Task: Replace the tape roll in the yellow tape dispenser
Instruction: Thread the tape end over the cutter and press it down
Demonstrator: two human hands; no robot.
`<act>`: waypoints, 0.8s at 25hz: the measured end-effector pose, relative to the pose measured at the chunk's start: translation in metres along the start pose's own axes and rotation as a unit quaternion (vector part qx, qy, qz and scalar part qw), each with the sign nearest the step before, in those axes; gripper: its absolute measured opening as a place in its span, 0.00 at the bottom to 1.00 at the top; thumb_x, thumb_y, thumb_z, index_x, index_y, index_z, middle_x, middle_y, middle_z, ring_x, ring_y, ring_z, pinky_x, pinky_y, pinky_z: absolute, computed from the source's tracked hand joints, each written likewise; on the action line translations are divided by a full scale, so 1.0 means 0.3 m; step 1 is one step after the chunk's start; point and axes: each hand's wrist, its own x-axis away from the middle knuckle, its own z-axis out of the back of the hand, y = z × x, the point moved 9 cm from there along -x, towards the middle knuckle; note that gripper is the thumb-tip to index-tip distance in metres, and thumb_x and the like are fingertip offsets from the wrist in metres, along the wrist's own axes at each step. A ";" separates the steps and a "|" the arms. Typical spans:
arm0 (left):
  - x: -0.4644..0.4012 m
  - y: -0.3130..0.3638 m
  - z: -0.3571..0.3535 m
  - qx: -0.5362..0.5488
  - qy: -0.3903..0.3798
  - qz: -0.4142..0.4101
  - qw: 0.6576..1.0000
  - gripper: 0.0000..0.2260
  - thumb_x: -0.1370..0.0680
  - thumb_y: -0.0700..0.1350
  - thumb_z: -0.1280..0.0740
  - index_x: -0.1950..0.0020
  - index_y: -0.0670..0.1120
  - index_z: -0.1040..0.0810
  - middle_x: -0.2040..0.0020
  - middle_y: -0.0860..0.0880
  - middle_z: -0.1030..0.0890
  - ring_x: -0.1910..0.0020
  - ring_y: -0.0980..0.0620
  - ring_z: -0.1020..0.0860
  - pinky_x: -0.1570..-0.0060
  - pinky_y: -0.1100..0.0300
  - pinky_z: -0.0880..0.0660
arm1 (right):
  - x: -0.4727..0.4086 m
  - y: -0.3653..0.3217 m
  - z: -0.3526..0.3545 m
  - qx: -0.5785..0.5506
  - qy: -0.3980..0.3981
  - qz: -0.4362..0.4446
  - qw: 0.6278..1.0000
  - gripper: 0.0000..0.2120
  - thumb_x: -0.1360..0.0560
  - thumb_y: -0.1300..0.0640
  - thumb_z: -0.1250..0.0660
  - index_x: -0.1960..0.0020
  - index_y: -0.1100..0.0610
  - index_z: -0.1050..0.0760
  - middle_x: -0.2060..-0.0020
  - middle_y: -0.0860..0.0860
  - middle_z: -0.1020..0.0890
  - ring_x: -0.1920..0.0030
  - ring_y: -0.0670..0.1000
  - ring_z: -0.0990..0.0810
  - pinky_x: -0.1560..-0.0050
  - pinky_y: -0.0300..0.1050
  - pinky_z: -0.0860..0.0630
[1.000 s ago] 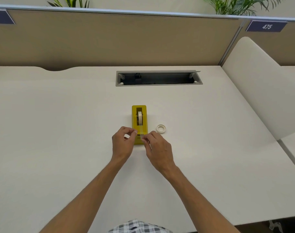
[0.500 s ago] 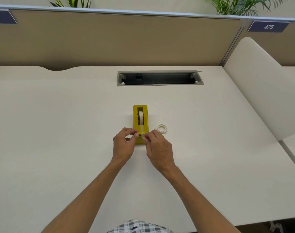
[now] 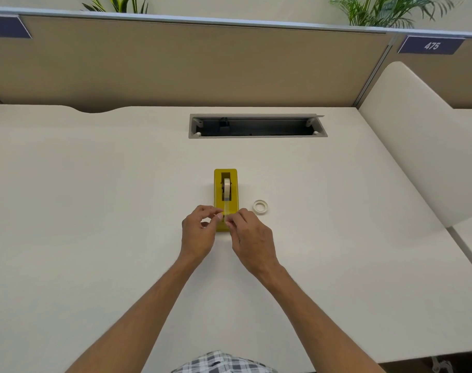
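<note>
Dispenser [image 3: 225, 196]: yellow, new tape roll [image 3: 226, 188] seated.
Left hand [image 3: 198, 235], right hand [image 3: 252, 239]: both pinch tape strip [image 3: 226, 208].
Empty core [image 3: 260, 207]: beside dispenser.

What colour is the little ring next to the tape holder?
The empty tape core is cream white, seen in the head view.

Both hands [image 3: 224, 232] pinch the tape strip [image 3: 226, 208] over the yellow dispenser [image 3: 218, 195]

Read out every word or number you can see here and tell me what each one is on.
"475": white digits on the dark blue sign on the partition, upper right.
Second blue sign, upper left: cut off by the frame edge, only a white fragment shows, unreadable.
Dispenser and spare roll: no text visible.
</note>
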 end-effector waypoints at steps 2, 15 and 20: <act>-0.001 -0.002 -0.001 -0.002 -0.002 -0.001 1.000 0.06 0.23 0.41 0.32 0.48 0.45 0.16 0.51 0.53 0.20 0.52 0.56 0.21 0.55 0.62 0.23 | 0.005 -0.004 -0.006 0.012 0.000 0.006 1.000 0.05 0.21 0.60 0.35 0.48 0.59 0.20 0.57 0.53 0.19 0.61 0.51 0.21 0.67 0.41 0.26; 0.005 -0.002 -0.011 -0.008 -0.009 -0.013 1.000 0.08 0.21 0.42 0.35 0.46 0.44 0.17 0.50 0.52 0.20 0.49 0.55 0.22 0.57 0.64 0.25 | 0.010 0.007 -0.039 0.043 0.048 0.035 0.997 0.05 0.27 0.62 0.28 0.50 0.59 0.19 0.60 0.54 0.19 0.65 0.51 0.21 0.70 0.41 0.24; 0.011 0.007 -0.018 -0.033 -0.021 -0.028 0.999 0.08 0.22 0.41 0.34 0.44 0.44 0.19 0.46 0.50 0.20 0.51 0.53 0.22 0.59 0.68 0.26 | 0.028 0.013 -0.078 0.094 0.079 0.058 0.991 0.08 0.28 0.61 0.26 0.49 0.59 0.20 0.59 0.53 0.18 0.63 0.51 0.21 0.68 0.42 0.22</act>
